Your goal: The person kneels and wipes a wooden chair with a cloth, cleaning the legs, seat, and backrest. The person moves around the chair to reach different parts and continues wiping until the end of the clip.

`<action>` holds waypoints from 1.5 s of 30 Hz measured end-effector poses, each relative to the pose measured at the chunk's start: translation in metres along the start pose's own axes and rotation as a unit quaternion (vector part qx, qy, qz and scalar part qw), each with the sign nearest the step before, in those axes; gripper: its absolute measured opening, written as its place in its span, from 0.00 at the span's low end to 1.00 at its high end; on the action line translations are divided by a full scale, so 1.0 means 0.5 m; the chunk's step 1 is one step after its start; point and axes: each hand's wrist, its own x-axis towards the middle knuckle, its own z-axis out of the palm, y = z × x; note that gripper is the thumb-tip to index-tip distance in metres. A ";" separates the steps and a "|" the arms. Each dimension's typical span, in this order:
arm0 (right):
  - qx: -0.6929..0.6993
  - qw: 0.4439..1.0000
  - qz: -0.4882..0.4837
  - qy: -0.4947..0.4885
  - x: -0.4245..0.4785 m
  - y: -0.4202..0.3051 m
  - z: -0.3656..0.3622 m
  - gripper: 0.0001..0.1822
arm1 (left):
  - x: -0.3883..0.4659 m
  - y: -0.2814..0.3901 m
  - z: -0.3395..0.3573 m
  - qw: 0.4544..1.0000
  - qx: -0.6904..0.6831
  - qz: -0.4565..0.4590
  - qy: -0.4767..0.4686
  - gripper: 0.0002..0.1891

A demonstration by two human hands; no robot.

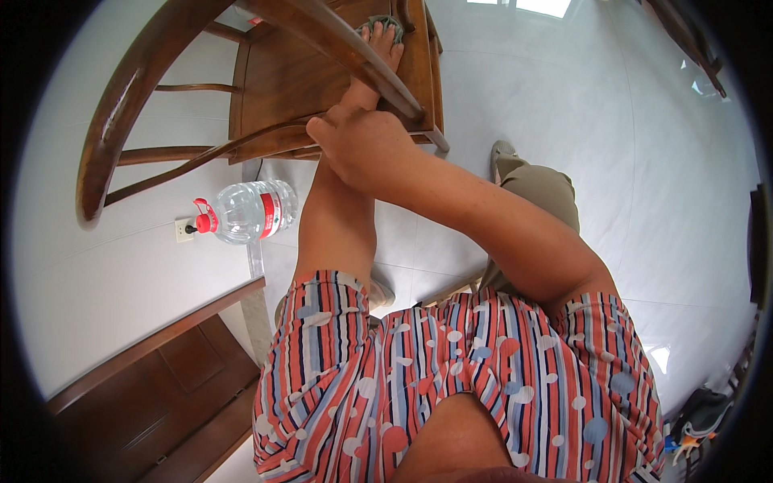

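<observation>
Reaching under the chair's curved rail, my left hand (383,48) lies with its fingers spread over a crumpled grey-green cloth (395,25) on the seat of a wooden chair (290,72). My right hand (365,142) is bent across my left forearm near the wrist, its fingers curled and mostly hidden. A thin curved wooden bar of the chair (241,142) meets the picture of this hand at its left side; whether the fingers grip the bar or the forearm cannot be told.
A large clear plastic bottle with a red cap (241,211) stands left, near a wall socket (184,230) with a black plug. Below it is a dark wooden cabinet (181,374). My shoe (503,151) is on the grey tiled floor (543,108). Dark items lie at lower right.
</observation>
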 end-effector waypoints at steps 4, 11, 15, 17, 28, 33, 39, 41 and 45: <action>0.043 0.998 -0.036 -0.039 -0.004 -0.016 0.013 0.12 | -0.080 0.038 -0.047 0.997 -0.064 0.049 0.021 0.23; 0.009 0.992 -0.085 -0.096 -0.011 -0.008 0.044 0.14 | -0.173 0.069 -0.132 0.984 -0.144 0.055 -0.095 0.23; -0.018 0.987 -0.093 -0.127 -0.008 -0.006 0.043 0.17 | -0.219 0.097 -0.208 0.959 -0.196 0.008 -0.204 0.24; -0.022 0.987 -0.090 -0.131 -0.009 -0.008 0.037 0.17 | -0.251 0.108 -0.221 0.962 -0.220 -0.001 -0.163 0.24; -0.003 0.985 -0.073 -0.155 -0.012 -0.013 0.036 0.16 | -0.180 0.144 -0.238 0.942 -0.136 -0.174 -0.251 0.27; -0.025 0.984 -0.082 -0.153 -0.010 -0.016 0.038 0.15 | -0.141 0.039 -0.093 1.000 -0.003 0.024 -0.012 0.27; -0.069 0.994 -0.039 -0.073 -0.006 0.002 0.016 0.14 | -0.001 0.009 -0.028 0.991 0.003 -0.058 -0.119 0.28; -0.068 0.996 -0.038 -0.041 0.001 -0.028 0.009 0.14 | 0.008 -0.066 -0.027 0.985 0.041 -0.088 -0.142 0.29; -0.042 0.999 0.022 0.000 0.022 -0.014 -0.019 0.13 | 0.033 -0.067 -0.015 0.984 0.028 -0.105 -0.140 0.31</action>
